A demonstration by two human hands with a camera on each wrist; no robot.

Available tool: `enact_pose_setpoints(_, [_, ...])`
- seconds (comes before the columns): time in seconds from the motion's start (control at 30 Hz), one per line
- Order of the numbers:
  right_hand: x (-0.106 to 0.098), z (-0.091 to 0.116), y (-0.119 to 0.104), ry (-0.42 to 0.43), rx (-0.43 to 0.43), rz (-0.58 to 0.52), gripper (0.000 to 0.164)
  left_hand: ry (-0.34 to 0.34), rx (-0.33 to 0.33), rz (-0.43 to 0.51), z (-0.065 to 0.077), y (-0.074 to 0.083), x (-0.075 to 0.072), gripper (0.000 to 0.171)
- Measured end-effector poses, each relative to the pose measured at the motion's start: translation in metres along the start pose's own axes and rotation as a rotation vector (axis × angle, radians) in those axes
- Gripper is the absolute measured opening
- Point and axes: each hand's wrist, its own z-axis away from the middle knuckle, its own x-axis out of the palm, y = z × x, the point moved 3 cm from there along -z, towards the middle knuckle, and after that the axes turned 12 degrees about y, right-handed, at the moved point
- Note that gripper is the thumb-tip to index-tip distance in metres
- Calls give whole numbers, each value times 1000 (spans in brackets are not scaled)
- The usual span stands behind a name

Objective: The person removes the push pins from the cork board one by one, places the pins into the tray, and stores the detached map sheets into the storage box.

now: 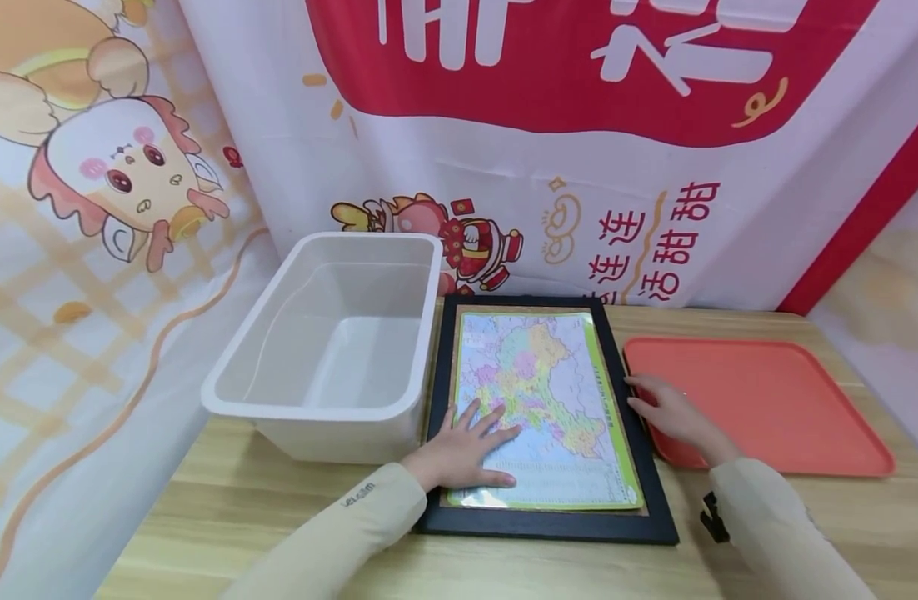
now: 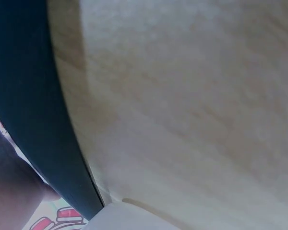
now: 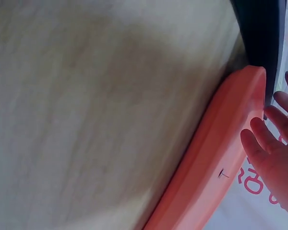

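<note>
A colourful map (image 1: 534,392) lies within a black-bordered frame (image 1: 549,527) that shows a strip of brown board inside its border. My left hand (image 1: 466,450) rests on the map's lower left part, palm down and fingers spread. In the left wrist view the frame's dark edge (image 2: 33,100) runs beside part of that hand (image 2: 14,177), which is in shadow. At the frame's right side, the fingertips of my right hand (image 1: 672,417) are right at the border, overlapping the near-left rim of an orange-red tray (image 1: 766,408). In the right wrist view the right hand's fingers (image 3: 264,136) are extended.
A deep pale grey bin (image 1: 316,412) stands left of the frame, close to its border. All of these sit on a light wooden table (image 1: 564,575). Printed cloths (image 1: 504,158) hang behind and at the left side. A dark strap (image 1: 714,517) shows at the right wrist.
</note>
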Motion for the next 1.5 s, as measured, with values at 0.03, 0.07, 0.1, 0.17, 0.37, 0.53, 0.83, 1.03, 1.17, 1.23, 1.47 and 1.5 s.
enact_pose_setpoints(0.03, [1, 0, 0, 0, -7, 5, 51, 1, 2, -2, 0, 0, -1, 75])
enact_pose_setpoints(0.07, [1, 0, 0, 1, -13, 9, 52, 0, 5, -4, 0, -1, -2, 75])
enact_pose_setpoints(0.1, [1, 0, 0, 3, -21, 8, 53, 0, 7, -5, -1, -1, -2, 75])
enact_pose_setpoints(0.17, [2, -1, 1, 8, -42, 20, 54, 2, 9, -7, -2, -2, -3, 74])
enact_pose_setpoints(0.37, [5, -2, 3, -24, -84, 79, 58, -15, 2, 6, -2, -1, -3, 75])
enact_pose_setpoints(0.53, [6, -1, 4, -51, -104, 99, 59, -13, 1, 10, -1, 0, -1, 75])
enact_pose_setpoints(0.83, [6, 0, 1, -70, -135, 131, 63, -20, -4, 0, -3, -3, 0, 76])
enact_pose_setpoints(1.03, [7, 1, 0, -93, -158, 161, 63, -24, -1, 24, -3, -2, -1, 74])
enact_pose_setpoints(1.17, [9, 2, 1, -110, -145, 155, 63, -26, -11, 30, -4, -2, -3, 73])
enact_pose_setpoints(1.23, [10, 2, 2, -111, -148, 150, 63, -24, -17, 32, -4, -1, -4, 72])
enact_pose_setpoints(1.47, [11, 2, 4, -121, -120, 122, 64, 31, -29, 53, -1, 1, -10, 66])
enact_pose_setpoints(1.5, [11, 2, 4, -121, -124, 120, 64, 47, -41, 54, -1, 0, -11, 65])
